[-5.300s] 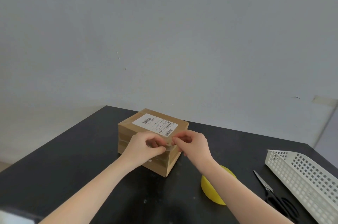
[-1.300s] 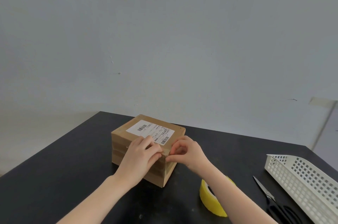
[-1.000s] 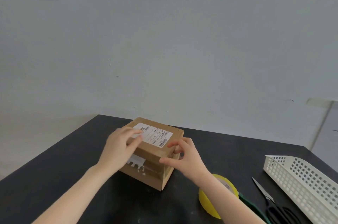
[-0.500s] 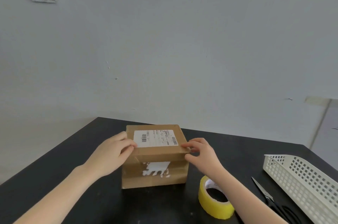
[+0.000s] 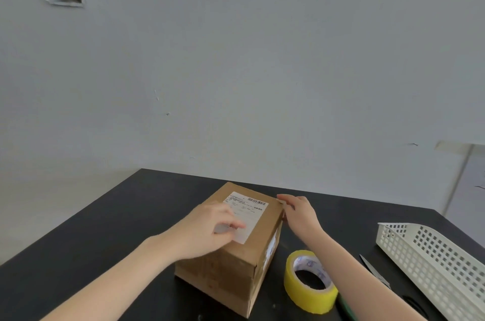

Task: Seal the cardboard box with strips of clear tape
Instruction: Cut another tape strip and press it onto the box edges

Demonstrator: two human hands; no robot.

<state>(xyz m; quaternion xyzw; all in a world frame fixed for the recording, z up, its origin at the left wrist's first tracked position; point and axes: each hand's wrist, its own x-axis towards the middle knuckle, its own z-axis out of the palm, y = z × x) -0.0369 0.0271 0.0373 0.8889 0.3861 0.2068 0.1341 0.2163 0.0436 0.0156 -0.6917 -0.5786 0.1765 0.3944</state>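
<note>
A brown cardboard box [image 5: 231,268] with a white shipping label on top stands on the black table [image 5: 110,226], one corner turned toward me. My left hand [image 5: 207,229] lies flat on the box top, fingers spread over the near part of the label. My right hand [image 5: 299,213] touches the box's far right top edge with fairly straight fingers. A roll of yellowish tape [image 5: 309,281] lies flat on the table just right of the box, under my right forearm.
A white perforated plastic tray [image 5: 435,263] sits at the right edge of the table. Scissors [image 5: 375,273] lie between the tray and my right forearm, partly hidden. The grey wall rises behind the table.
The box has been turned on the table, so a corner now faces me instead of a flat side. My left hand moved from the box's left edge onto its top; my right hand stayed at the right edge.
</note>
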